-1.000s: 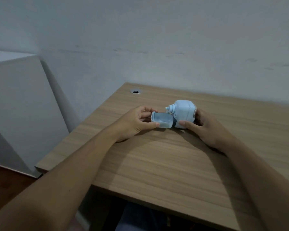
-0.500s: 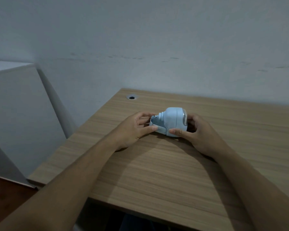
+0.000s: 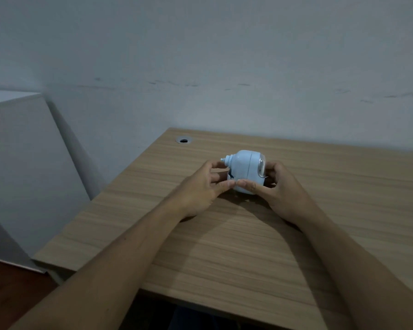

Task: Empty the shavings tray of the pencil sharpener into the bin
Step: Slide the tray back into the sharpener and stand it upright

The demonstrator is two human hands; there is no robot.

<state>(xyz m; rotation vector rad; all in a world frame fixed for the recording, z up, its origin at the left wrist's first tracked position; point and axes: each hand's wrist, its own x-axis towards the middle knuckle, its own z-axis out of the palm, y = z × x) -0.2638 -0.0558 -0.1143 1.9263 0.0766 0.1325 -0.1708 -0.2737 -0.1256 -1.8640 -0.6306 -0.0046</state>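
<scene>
A light blue pencil sharpener stands on the wooden desk, its crank end pointing left. Only a sliver of the clear shavings tray shows at the sharpener's lower left; the rest sits inside the body. My left hand has its thumb and fingertips on that tray end. From the right, my right hand grips the sharpener body, thumb along the front. The two thumbs almost touch. No bin is in view.
A round cable hole lies at the desk's far left corner. A white cabinet stands to the left of the desk, and a grey wall runs behind. Dark floor shows at the lower left.
The tray, which stuck out to the left in my left hand, has slid into the sharpener body. The sharpener turned a little, and my hands came closer together.
</scene>
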